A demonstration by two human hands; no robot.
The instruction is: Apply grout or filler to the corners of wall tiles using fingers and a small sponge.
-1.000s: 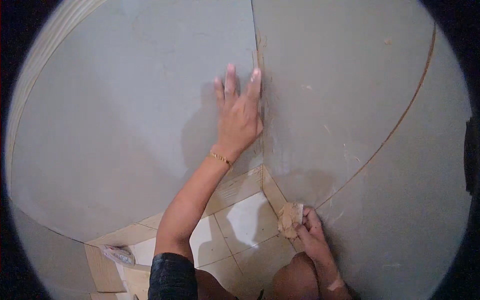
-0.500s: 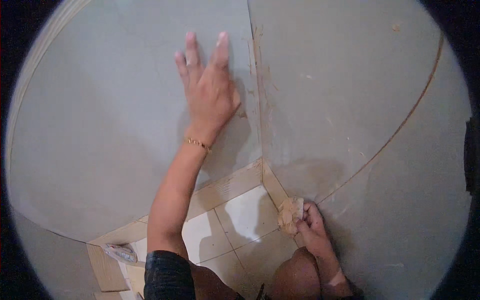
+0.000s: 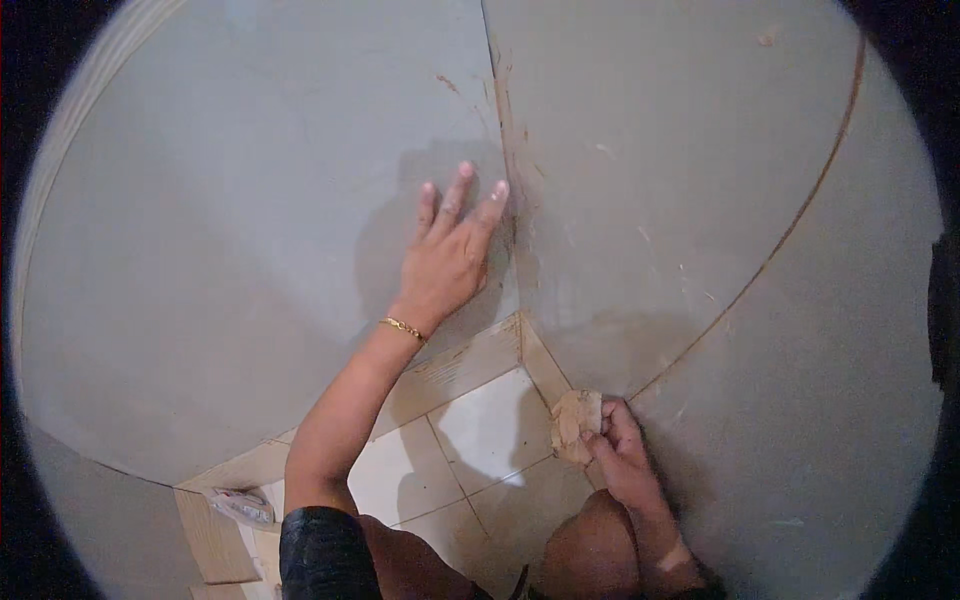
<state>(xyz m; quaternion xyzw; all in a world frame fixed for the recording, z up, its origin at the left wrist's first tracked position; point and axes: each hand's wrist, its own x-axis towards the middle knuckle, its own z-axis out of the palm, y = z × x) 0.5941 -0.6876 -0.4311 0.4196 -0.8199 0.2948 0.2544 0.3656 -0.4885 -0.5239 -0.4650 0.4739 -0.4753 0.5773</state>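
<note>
My left hand point(image 3: 446, 262) is stretched out against the grey wall panel point(image 3: 250, 200), its fingers spread and straight. The forefinger reaches the wall corner seam point(image 3: 508, 165), where brown putty is smeared in patches. The thumb side is turned away, and I see nothing held there. Low on the right, my right hand point(image 3: 622, 452) pinches the edge of a small flat piece covered with tan putty point(image 3: 577, 428). What the piece is made of I cannot tell. It is held above the floor, close to the right wall.
Wood-coloured skirting point(image 3: 455, 368) runs along the foot of both walls. White floor tiles point(image 3: 485, 420) lie below, between my knees and the corner. A plastic packet point(image 3: 240, 506) rests at the lower left. The right wall carries a long brown line point(image 3: 770, 262).
My left hand has moved down the wall and slightly right, with its fingers now at the corner seam. My right hand, still gripping the putty-covered piece, has hardly moved.
</note>
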